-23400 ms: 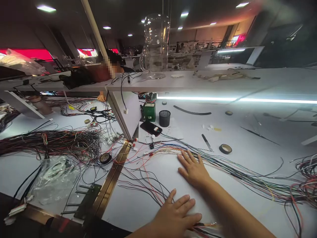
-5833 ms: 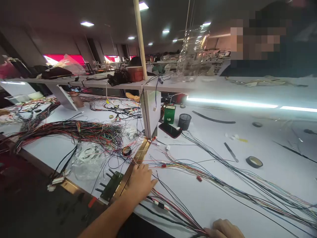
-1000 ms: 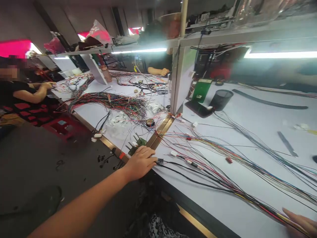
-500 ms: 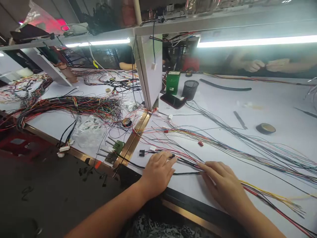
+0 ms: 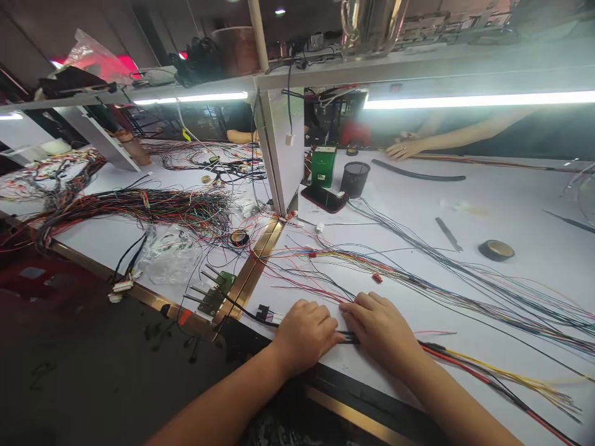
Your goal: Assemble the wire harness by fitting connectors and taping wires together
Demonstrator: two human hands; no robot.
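My left hand (image 5: 307,337) is closed round a bundle of black cables (image 5: 348,337) near the table's front edge. Close beside it, my right hand (image 5: 383,331) has its fingers bent over the same bundle, hiding part of it. A black connector (image 5: 263,311) and a white connector (image 5: 277,318) stick out left of my left hand. Thin red wires (image 5: 320,295) fan out beyond my fingertips. To the right of my right hand, the bundle splits into yellow wires (image 5: 515,370) and a red-and-black strand (image 5: 488,376).
A long multicoloured wire bundle (image 5: 418,282) crosses the table behind my hands. Farther back are a tape roll (image 5: 496,250), a mesh cup (image 5: 356,179), a phone (image 5: 324,198) and a green box (image 5: 324,166). A pegged green board (image 5: 218,291) sits left. Another person's hand (image 5: 404,148) is opposite.
My right hand has moved left, close to my left hand, and both have closed on the cables. The black connector has shifted nearer the front edge. The other person's hands have moved left.
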